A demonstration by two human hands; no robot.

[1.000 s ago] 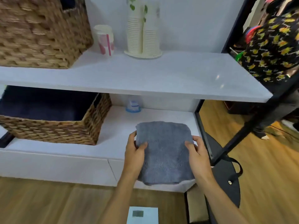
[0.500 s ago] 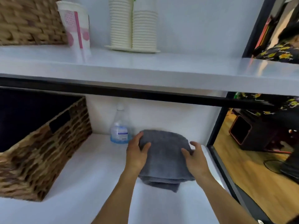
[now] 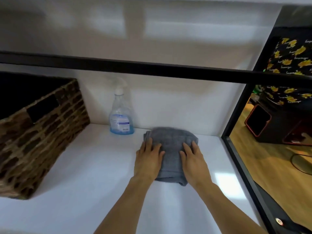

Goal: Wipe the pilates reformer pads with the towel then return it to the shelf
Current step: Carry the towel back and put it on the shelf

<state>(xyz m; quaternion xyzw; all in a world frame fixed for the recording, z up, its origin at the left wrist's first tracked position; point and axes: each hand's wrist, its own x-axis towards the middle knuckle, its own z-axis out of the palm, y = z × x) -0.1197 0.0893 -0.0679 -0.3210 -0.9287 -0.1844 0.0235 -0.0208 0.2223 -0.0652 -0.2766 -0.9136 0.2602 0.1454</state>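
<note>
A folded grey towel lies flat on the white lower shelf, near the back wall and towards the right end. My left hand rests palm down on the towel's left side, fingers spread. My right hand lies the same way on its right side. Both hands press on top of the towel; neither has it gripped. The reformer pads are not in view.
A clear spray bottle with blue liquid stands at the back, just left of the towel. A woven basket fills the shelf's left part. A black frame bar crosses overhead, and a black post edges the right. A person in a patterned shirt stands beyond.
The towel went from held at the shelf's front edge to lying deep on the lower shelf. My hands shifted from gripping its sides to lying flat on it. My view dropped under the upper shelf.
</note>
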